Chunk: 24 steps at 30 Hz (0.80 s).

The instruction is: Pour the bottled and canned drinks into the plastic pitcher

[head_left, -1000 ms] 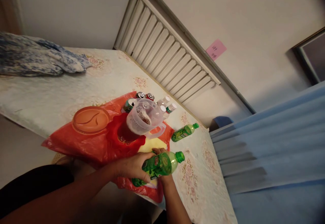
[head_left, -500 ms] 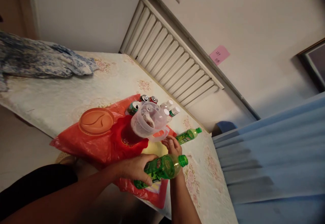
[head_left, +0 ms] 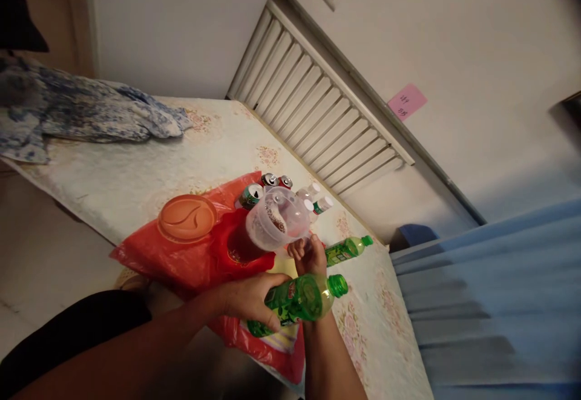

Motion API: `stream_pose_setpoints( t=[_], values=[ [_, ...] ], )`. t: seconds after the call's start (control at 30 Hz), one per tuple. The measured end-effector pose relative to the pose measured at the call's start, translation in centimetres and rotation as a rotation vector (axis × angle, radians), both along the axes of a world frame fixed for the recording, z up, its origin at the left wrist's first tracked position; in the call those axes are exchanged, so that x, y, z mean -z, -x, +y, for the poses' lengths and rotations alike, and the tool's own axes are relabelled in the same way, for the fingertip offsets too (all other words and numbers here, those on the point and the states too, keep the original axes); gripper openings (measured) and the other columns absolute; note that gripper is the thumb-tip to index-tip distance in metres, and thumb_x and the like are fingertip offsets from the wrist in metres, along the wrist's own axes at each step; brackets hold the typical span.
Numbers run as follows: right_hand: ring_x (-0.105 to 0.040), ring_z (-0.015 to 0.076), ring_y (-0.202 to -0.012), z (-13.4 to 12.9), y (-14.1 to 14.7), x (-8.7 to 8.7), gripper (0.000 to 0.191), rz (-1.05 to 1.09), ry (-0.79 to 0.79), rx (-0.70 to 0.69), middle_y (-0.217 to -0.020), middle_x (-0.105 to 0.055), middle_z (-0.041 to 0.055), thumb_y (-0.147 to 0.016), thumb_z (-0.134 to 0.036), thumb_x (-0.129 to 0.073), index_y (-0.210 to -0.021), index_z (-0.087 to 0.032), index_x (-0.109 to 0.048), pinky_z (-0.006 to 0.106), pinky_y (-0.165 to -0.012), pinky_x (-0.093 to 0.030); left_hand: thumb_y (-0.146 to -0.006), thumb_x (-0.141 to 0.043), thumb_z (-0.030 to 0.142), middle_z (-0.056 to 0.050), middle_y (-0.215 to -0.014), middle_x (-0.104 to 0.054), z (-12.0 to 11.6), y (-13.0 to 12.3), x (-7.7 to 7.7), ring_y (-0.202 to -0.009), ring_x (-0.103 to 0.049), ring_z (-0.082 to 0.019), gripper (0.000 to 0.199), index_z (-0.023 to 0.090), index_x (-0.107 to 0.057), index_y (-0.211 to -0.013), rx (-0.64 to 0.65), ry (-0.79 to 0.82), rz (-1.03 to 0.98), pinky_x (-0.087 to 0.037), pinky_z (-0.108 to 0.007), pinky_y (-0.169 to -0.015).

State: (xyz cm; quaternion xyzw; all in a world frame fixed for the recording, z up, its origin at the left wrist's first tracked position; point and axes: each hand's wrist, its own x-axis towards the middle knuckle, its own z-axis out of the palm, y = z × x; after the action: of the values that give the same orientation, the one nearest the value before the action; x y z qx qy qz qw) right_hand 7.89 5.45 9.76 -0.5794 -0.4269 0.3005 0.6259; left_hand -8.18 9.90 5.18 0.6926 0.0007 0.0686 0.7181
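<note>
My left hand (head_left: 256,300) is wrapped round a green plastic drink bottle (head_left: 299,298), tilted with its neck toward the right. The bottle's neck looks uncapped. My right hand (head_left: 309,256) is closed round the handle of a clear plastic pitcher (head_left: 276,218), just beyond the bottle; the fingers hide most of the handle. Dark reddish-brown liquid with foam stands in the pitcher. A second green bottle (head_left: 347,251) is upright with its cap on, right behind my right hand. An orange lid (head_left: 187,217) lies left of the pitcher on red plastic (head_left: 154,261).
Several drink cans (head_left: 251,195) and small white-capped bottles (head_left: 322,204) stand behind the pitcher. A floral cloth covers the table (head_left: 218,146). Bunched blue-and-white fabric (head_left: 113,109) lies at the far left. A radiator (head_left: 313,97) runs along the wall, and a blue curtain (head_left: 490,291) hangs at right.
My right hand, with its fingers loosely spread beside the pitcher's handle before, has closed round it. My left hand still holds the bottle. The whole view has shifted slightly.
</note>
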Motion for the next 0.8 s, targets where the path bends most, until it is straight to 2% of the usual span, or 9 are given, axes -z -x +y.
stream_pose_setpoints(
  t=[0.13,0.3,0.47,0.63,0.8],
  values=[
    [-0.021,0.0079,-0.041,1.0,0.4,-0.3,0.048,0.124,-0.072,0.049,-0.047,-0.028,-0.0093,-0.084,-0.054,-0.053,-0.054,-0.024,-0.03,0.025,-0.045,-0.032,-0.053,-0.081,0.025,0.003,-0.087,-0.06,0.4,0.6,-0.6,-0.077,-0.056,-0.016,0.058,0.02,-0.062,-0.108,0.011,-0.011,0.003,-0.043,-0.023,-0.062],
    [-0.021,0.0063,-0.039,1.2,1.1,-1.8,0.05,0.151,-0.121,0.121,-0.045,-0.027,-0.0103,-0.082,-0.053,-0.055,-0.053,-0.023,-0.028,0.023,-0.042,-0.027,-0.053,-0.081,0.024,0.003,-0.083,-0.061,0.7,1.1,-1.1,-0.076,-0.057,-0.018,0.054,0.018,-0.062,-0.103,0.02,0.014,0.017,-0.044,-0.024,-0.061],
    [-0.02,0.0051,-0.035,-0.4,0.7,-6.0,0.047,0.16,-0.18,0.164,-0.04,-0.026,-0.011,-0.078,-0.052,-0.059,-0.051,-0.022,-0.036,0.021,-0.039,-0.023,-0.054,-0.082,0.026,0.001,-0.098,-0.066,1.4,1.1,-1.2,-0.088,-0.062,-0.021,0.066,0.021,-0.061,-0.117,0.023,0.011,0.006,-0.049,-0.025,-0.07],
    [-0.024,0.0035,-0.037,-3.3,-0.3,-10.7,0.037,0.195,-0.31,0.281,-0.048,-0.036,-0.0102,-0.075,-0.038,-0.065,-0.056,-0.02,-0.039,0.018,-0.039,-0.021,-0.056,-0.082,0.024,-0.001,-0.12,-0.067,2.3,1.2,-1.8,-0.108,-0.061,-0.027,0.077,0.023,-0.059,-0.129,0.007,0.012,-0.078,-0.05,-0.032,-0.089],
    [-0.027,0.0031,-0.04,-6.8,-1.6,-13.6,0.029,0.174,-0.351,0.373,-0.055,-0.041,-0.0089,-0.074,-0.031,-0.065,-0.06,-0.019,-0.043,0.018,-0.039,-0.023,-0.057,-0.081,0.023,-0.002,-0.126,-0.066,3.2,0.8,-1.9,-0.115,-0.059,-0.028,0.082,0.023,-0.055,-0.135,-0.038,0.042,-0.096,-0.048,-0.034,-0.096]
  ],
)
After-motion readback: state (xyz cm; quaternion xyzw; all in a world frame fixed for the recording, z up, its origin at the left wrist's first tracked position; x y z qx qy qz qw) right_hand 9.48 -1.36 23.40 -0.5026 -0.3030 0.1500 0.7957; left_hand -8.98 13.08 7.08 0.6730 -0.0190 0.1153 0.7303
